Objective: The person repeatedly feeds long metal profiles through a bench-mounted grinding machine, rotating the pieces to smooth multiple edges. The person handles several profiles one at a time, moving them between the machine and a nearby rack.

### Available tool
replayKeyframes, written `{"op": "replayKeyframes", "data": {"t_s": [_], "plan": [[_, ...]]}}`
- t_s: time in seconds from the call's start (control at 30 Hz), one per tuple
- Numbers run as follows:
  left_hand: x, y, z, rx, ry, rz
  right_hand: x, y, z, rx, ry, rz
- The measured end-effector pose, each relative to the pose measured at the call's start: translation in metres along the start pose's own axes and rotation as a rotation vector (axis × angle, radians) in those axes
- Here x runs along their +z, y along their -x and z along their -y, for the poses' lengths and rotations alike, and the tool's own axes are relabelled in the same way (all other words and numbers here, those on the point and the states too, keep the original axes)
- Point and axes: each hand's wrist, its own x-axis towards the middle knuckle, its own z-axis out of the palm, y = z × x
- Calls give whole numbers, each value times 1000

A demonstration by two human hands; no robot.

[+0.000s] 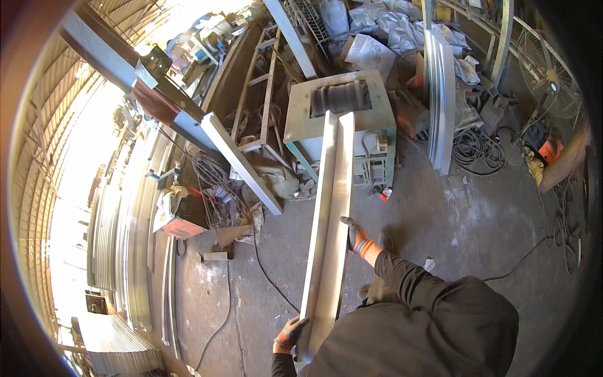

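A long pale metal angle bar (341,195) runs away from me, its length bent up along one side. My left hand (289,334), in an orange and grey glove, is closed around its near left edge. Partway along the right edge, my gloved right hand (359,237) grips the bar with fingers and thumb. The bar's far end reaches the front of a grey-green box-shaped machine (370,119). In an opening in the machine's top sits a dark ribbed roller (341,97), somewhat blurred. Whether the bar's end rests on the machine, I cannot tell.
Several silvery metal profiles (441,100) stand upright right of the machine. Coiled cables (478,151) and a pedestal fan (546,78) lie beyond. A white-faced beam (242,164) leans at left. Cables (257,251) cross the floor. Stacked metal lengths (135,232) lie far left.
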Motion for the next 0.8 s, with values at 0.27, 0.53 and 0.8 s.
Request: {"op": "replayKeyframes", "data": {"t_s": [0.27,0.53,0.8], "plan": [[12,-4,22,-768,642,20,13,8,-8,-72,43,56],[53,36,16,-391,460,122,-11,-28,-46,-534,732,163],[38,54,-4,-323,397,-69,15,-32,-51,-358,-21,-5]]}}
